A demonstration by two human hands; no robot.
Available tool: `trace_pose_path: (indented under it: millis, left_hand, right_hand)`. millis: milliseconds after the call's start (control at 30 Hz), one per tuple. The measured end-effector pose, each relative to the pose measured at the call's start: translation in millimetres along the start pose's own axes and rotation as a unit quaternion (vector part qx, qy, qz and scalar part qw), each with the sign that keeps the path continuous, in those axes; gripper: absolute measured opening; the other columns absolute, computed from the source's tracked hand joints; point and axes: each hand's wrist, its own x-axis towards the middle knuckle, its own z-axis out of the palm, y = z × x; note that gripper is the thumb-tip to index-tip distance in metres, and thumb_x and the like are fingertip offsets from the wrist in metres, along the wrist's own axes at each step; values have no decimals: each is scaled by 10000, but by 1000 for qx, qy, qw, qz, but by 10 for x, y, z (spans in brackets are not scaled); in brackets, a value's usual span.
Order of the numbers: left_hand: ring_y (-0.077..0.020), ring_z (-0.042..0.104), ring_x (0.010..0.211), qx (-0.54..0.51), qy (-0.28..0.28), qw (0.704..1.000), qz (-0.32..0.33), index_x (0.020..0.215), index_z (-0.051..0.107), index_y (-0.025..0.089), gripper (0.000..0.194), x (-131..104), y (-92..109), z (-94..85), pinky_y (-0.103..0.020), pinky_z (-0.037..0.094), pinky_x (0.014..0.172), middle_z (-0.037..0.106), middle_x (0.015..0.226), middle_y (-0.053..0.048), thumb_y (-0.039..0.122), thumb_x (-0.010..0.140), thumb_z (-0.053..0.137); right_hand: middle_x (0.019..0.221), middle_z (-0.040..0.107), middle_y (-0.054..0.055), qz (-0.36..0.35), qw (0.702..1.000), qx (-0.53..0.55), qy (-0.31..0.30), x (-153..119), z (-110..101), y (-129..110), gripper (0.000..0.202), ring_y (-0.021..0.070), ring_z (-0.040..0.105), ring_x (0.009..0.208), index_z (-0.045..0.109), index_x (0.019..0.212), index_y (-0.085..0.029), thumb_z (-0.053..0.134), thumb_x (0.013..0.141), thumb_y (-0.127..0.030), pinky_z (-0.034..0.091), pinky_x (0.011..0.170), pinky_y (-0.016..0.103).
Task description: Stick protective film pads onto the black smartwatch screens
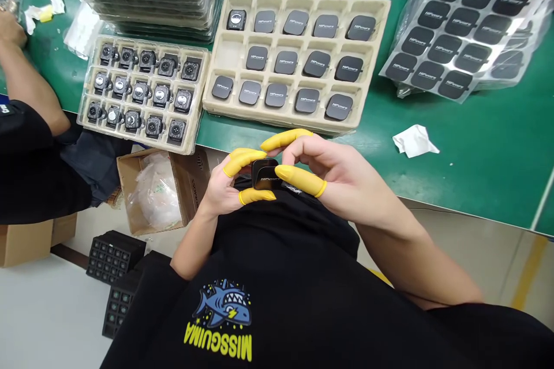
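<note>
Close in front of my body, my left hand [227,184] grips a square black smartwatch head [263,168] by its left side, between yellow-sleeved fingers and thumb. A black film marked "HiFuture" lies over the screen, and its edge does not line up with the watch's edge. My right hand [341,176] is closed at the watch's right side, its yellow-sleeved thumb on the film's right edge; its other fingertips are partly hidden. Beyond my hands, a beige tray [283,115] holds several film-covered watch heads and one uncovered watch [236,19]; one left-column compartment holds nothing.
Left of that tray sits a second tray [197,127] of uncovered watches, with stacked trays [142,6] behind. Sheets of black films [445,49] lie right, near a crumpled white paper [415,141]. A co-worker's arm [32,81] is at left, above a cardboard box [184,184].
</note>
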Motion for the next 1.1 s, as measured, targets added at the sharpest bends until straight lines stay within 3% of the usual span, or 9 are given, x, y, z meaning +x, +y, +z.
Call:
trace_pose_path:
  millis: [633,1100]
  left_hand:
    - [-250,827,1138,2,9,1000,10,1511,707,298,788,29,28,18,-320,719,874,784,1293,-92,576,826,980]
    - [-265,839,1128,-4,6,1000,-9,1499,708,299,783,9,17,12,-332,721,859,785,1275,-96,614,830,965]
  right_hand:
    - [1259,729,74,7,1000,17,6,-3,24,26,188,238,695,1104,659,921,-256,769,1048,-339,557,1004,399]
    - [1227,743,87,28,999,14,10,19,35,-3,364,263,701,1070,635,888,-263,825,1011,-548,601,959,429]
